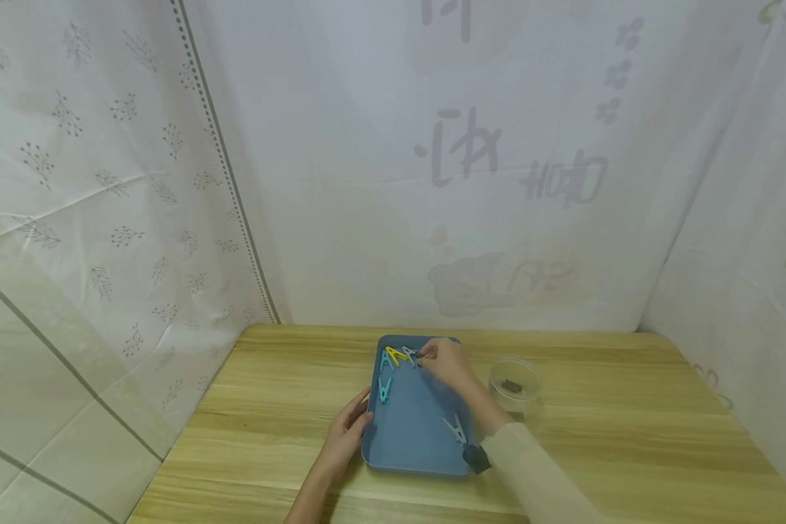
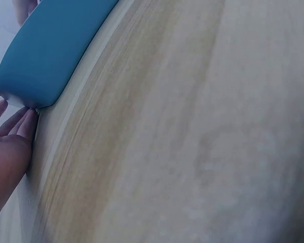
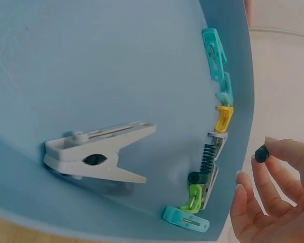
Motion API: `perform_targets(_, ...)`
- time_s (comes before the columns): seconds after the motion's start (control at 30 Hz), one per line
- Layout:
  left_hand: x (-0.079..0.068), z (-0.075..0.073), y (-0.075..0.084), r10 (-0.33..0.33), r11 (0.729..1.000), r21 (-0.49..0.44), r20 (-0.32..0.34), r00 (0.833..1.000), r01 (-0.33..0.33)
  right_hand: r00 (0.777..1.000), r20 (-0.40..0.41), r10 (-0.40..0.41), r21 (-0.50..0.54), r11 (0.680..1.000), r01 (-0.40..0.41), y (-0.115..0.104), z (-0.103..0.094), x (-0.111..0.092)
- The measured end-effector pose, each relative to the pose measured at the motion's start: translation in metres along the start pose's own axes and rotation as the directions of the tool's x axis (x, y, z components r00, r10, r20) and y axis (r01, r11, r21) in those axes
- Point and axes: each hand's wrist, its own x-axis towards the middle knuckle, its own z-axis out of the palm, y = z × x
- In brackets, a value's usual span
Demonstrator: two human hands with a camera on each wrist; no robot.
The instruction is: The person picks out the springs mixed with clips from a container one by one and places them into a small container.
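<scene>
A blue tray point(image 1: 413, 437) stands on the wooden table, with several plastic clothespins lying inside it. My left hand point(image 1: 347, 437) rests its fingers against the tray's left wall. Over the far end of the tray, my right hand point(image 1: 447, 360) pinches a small dark ribbed piece point(image 3: 262, 153) between thumb and fingers. Along the far wall lie teal clothespins point(image 3: 213, 53), a yellow one point(image 3: 224, 119), a green one point(image 3: 193, 197) and grey ones. Among them is a longer dark ribbed piece point(image 3: 206, 159). Nearer, a grey-white clothespin point(image 3: 101, 152) sits by the right wall.
To the right of the tray stands a clear round container point(image 1: 527, 367) with small dark pieces point(image 1: 511, 386) in it. A brown item point(image 1: 515, 416) lies partly behind the right forearm. Patterned cloth point(image 1: 340, 182) hangs behind and beside the table point(image 1: 629, 437).
</scene>
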Motion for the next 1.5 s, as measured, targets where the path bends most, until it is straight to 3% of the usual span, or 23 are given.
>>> perform_targets(1.0, 0.002, 0.0, -0.001, -0.015, 1.0, 0.008, -0.006, 1.0, 0.015, 0.989, -0.129, -0.07, -0.002, 0.998, 0.07, -0.003, -0.016, -0.02)
perform_targets(1.5, 0.002, 0.0, 0.0, -0.013, 1.0, -0.001, 0.001, 1.0, 0.013, 0.988, -0.143, -0.061, -0.015, 0.998, 0.059, -0.002, -0.024, -0.029)
